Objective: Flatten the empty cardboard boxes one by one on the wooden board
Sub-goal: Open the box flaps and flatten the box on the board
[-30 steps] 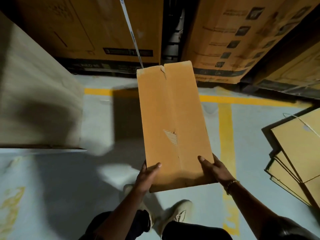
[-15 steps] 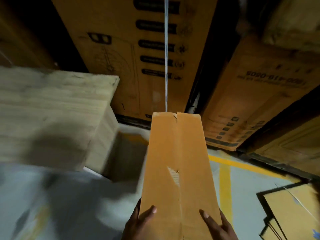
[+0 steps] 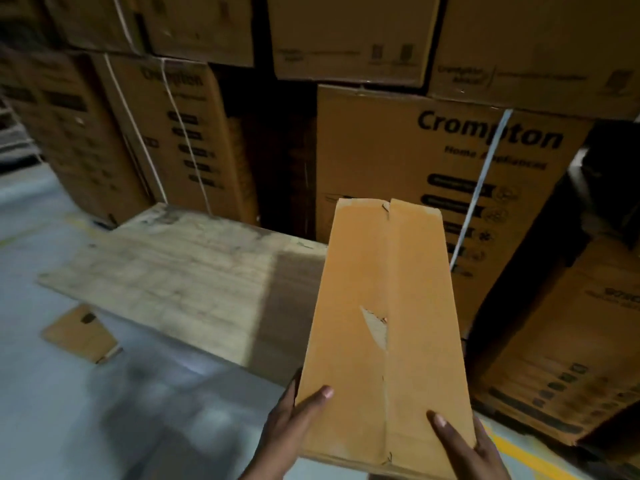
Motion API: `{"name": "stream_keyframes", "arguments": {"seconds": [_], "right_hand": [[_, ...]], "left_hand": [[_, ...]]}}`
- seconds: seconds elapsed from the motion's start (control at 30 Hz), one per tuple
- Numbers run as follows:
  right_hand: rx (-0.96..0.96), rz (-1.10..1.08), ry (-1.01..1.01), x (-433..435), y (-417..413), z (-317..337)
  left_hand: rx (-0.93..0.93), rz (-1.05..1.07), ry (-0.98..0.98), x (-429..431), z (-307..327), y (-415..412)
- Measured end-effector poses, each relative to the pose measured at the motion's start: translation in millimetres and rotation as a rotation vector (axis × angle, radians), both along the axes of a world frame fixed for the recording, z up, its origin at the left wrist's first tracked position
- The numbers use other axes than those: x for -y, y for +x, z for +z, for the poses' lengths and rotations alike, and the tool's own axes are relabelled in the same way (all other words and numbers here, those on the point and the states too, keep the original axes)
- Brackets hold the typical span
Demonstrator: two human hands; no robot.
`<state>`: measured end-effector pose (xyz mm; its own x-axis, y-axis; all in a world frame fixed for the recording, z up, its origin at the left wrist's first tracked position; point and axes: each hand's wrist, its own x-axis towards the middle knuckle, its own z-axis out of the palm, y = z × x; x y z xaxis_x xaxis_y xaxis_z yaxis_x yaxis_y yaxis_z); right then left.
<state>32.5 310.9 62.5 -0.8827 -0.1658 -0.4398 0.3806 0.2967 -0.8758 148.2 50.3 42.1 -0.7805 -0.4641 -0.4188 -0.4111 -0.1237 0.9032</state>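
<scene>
I hold a long, narrow tan cardboard box (image 3: 349,306) out in front of me, its top face showing a centre seam and a small torn patch. My left hand (image 3: 287,420) grips its near left corner, thumb on top. My right hand (image 3: 464,445) grips the near right corner, thumb on top too. The wooden board (image 3: 166,271) lies flat and low to the left of the box, past its far end.
Tall stacks of printed brown cartons (image 3: 398,150) wall off the back and right. A small flat piece of cardboard (image 3: 81,334) lies on the grey floor (image 3: 69,410) near the board's front edge. A yellow floor line (image 3: 512,445) shows at lower right.
The view has swung up and to the left, so the wooden board now lies fully in sight beside the box. Both hands keep the same grip on the box's near end.
</scene>
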Motion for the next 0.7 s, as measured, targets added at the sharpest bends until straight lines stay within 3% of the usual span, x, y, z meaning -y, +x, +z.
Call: {"name": "stream_keyframes", "arguments": {"seconds": [0.17, 0.5, 0.7], "right_hand": [[0.012, 0.127, -0.087, 105, 19, 14], [0.065, 0.248, -0.24, 267, -16, 11], [0.012, 0.427, -0.154, 360, -74, 1]], "left_hand": [[-0.133, 0.117, -0.09, 89, 16, 36], [-0.074, 0.335, -0.066, 227, 5, 38], [-0.065, 0.421, -0.08, 303, 8, 6]]}}
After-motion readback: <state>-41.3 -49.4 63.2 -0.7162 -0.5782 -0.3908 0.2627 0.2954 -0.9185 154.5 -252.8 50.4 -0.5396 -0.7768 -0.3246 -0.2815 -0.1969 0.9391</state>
